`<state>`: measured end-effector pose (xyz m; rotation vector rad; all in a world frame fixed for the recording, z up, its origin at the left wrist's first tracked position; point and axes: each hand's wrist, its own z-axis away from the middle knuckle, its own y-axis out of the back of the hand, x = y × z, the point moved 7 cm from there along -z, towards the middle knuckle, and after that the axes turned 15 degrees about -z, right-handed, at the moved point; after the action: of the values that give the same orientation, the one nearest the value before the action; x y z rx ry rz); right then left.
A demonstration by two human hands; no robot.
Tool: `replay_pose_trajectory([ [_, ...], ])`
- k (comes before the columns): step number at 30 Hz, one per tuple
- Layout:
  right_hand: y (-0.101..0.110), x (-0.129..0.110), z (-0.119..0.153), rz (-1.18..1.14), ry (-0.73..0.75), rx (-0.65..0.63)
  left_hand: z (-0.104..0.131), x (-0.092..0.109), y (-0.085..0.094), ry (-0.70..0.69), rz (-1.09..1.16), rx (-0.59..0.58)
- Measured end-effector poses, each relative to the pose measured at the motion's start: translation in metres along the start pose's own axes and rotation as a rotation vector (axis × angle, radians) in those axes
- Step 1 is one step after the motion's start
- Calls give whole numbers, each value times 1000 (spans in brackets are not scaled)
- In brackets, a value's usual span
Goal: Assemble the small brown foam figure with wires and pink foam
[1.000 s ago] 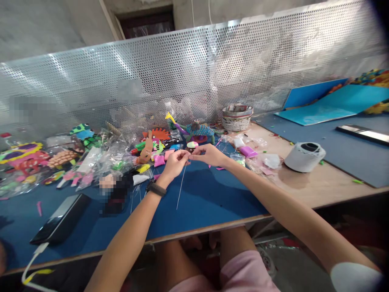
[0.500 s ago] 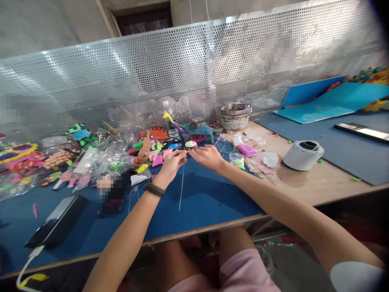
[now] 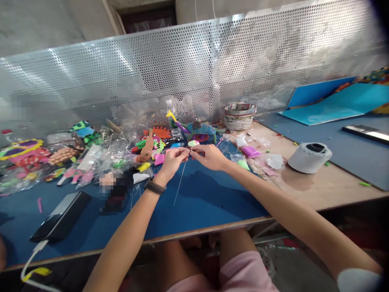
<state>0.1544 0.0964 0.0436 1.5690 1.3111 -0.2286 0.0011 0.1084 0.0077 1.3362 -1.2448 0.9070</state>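
My left hand (image 3: 175, 160) is closed in a pinch, its fingertips on a thin pale wire (image 3: 180, 183) that slants down over the blue table top. Fingertip to fingertip with it, my right hand (image 3: 210, 157) is also pinched closed at the wire's upper end. Just behind the fingertips shows a small clay piece with a white, green and pink top (image 3: 193, 143); its lower part is hidden by my fingers. Beyond it stands a blue dotted clay animal (image 3: 200, 129) with a yellow giraffe-like head (image 3: 170, 115) beside it.
Clay figures in plastic bags (image 3: 88, 162) crowd the left. A black power bank (image 3: 60, 217) with a white cable lies front left. Clay packets (image 3: 251, 151), a woven basket (image 3: 240, 117) and a white roll (image 3: 310, 158) are on the right. A perforated metal screen (image 3: 170, 65) closes the back.
The fingertips have shifted on the clay piece, and the wire now shows between them. Its lower end has swung to the left. The view has turned slightly left.
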Motion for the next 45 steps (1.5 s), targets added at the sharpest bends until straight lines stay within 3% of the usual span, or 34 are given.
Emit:
replay_pose_trajectory([
  [5, -4, 7, 1, -201, 20, -25, 2, 0, -4, 15, -16, -50],
  [11, -12, 19, 2, -517, -12, 52, 2, -7, -6, 71, 79, 11],
  [13, -9, 18, 2, -443, 54, 84, 3, -9, -7, 89, 125, 29],
  [17, -4, 8, 6, -32, 259, 67, 3, -12, -11, 118, 232, 26],
  [19, -3, 6, 8, 105, 287, 49, 4, -10, -12, 107, 245, 23],
  [23, 7, 3, 5, -38, 192, 77, 3, -2, -6, 19, 97, 46],
  [27, 1, 9, 1, -403, -61, -56, 1, 4, -1, -99, -33, 46],
  [30, -1, 13, 1, -527, -143, -103, 0, 3, -3, -143, -97, 6],
  [38, -3, 23, 0, -566, -133, -159, 1, 3, -9, -153, -192, -37],
  [45, 0, 27, 2, -414, -105, -164, 3, -9, -15, -4, -94, -68],
])
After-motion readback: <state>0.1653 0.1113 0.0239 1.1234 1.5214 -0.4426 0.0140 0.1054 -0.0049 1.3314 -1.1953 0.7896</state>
